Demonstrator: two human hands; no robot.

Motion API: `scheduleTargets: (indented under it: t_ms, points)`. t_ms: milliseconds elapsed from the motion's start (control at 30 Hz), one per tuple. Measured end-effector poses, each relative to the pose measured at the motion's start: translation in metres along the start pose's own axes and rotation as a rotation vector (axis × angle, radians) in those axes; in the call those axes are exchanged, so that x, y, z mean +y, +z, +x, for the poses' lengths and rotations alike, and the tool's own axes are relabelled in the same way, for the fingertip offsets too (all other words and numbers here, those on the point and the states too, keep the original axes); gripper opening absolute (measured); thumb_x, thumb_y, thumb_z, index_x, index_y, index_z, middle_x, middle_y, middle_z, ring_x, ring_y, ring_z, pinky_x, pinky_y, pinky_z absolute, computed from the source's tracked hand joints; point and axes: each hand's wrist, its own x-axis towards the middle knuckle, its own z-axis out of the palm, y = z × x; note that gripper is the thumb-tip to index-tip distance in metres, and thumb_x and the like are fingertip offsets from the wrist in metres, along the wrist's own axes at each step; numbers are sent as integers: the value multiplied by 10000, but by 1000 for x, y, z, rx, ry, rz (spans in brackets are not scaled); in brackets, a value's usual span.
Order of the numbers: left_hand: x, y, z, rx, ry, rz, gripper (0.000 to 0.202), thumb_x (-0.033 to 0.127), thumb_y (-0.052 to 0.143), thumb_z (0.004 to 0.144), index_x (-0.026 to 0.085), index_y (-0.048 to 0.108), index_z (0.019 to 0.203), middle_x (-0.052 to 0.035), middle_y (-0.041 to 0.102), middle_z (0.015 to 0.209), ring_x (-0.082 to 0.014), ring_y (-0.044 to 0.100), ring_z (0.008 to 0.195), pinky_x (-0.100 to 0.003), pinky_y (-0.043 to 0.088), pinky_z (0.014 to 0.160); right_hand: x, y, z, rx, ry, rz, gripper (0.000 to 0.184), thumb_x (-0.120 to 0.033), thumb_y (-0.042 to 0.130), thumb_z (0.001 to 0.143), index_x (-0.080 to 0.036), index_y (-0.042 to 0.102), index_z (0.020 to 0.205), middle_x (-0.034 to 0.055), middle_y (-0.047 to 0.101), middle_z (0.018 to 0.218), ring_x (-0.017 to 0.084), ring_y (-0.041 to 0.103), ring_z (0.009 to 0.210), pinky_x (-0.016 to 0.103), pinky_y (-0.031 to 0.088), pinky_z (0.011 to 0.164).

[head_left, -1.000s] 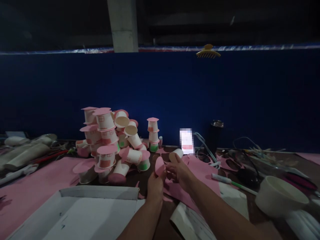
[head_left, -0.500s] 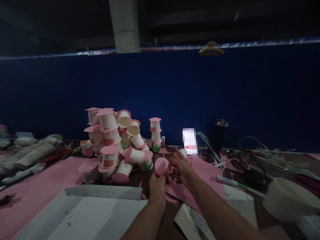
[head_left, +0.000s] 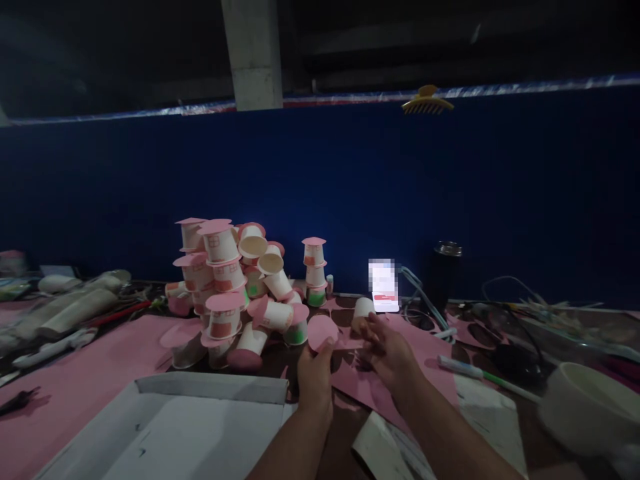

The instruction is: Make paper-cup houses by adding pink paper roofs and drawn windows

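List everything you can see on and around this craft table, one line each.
cups: many, white with pink lids, piled left of centre
loose cup: one, white, by right hand
disc: one, pink, in left hand
paper: sheets, pink, left and under hands
box: one, white, front left
bowl: one, white, far right
pen: one, white-green, right of hands
flask: one, dark, against wall
clip: one, yellow, atop wall
wall: one, blue, behind
hands: two, bare; left hand pinches disc, right hand beside loose cup, grasp unclear

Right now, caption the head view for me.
Left hand holds a pink disc, right hand close by, beside piled cups.
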Motion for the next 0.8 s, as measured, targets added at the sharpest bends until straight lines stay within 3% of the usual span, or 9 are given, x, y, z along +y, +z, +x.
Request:
scheduleTargets:
  t_ms: [133, 233, 533, 800]
  points:
    - [4, 2, -1, 36, 14, -37, 344, 288, 782, 575, 169, 667, 877, 0, 685, 749, -122, 597, 650, -218, 438, 604, -10, -23, -15, -15, 61, 137, 119, -103, 589, 694, -182, 526, 757, -31, 541, 585, 55, 473, 436, 132, 368, 339]
    - [12, 6, -5, 18, -10, -99, 347, 288, 777, 582, 160, 651, 879, 12, 671, 713, -98, 574, 573, -206, 430, 550, -9, -32, -23, -40, 102, 193, 114, -85, 550, 703, -181, 489, 695, -62, 434, 509, 34, 378, 382, 110, 324, 318]
    - [41, 10, -7, 10, -80, -293, 229, 188, 757, 591, 153, 598, 753, 37, 627, 616, -72, 557, 499, -166, 413, 449, 11, -32, -35, -166, 205, 192, 169, -121, 601, 724, -183, 461, 652, -88, 337, 484, 35, 317, 366, 130, 322, 325]
    - [45, 14, -8, 7, -86, -337, 233, 126, 723, 630, 148, 609, 832, 27, 643, 608, -87, 579, 494, -173, 443, 446, 14, -31, -41, -168, 246, 157, 171, -93, 620, 692, -163, 463, 686, -96, 354, 483, 18, 316, 361, 105, 239, 307]
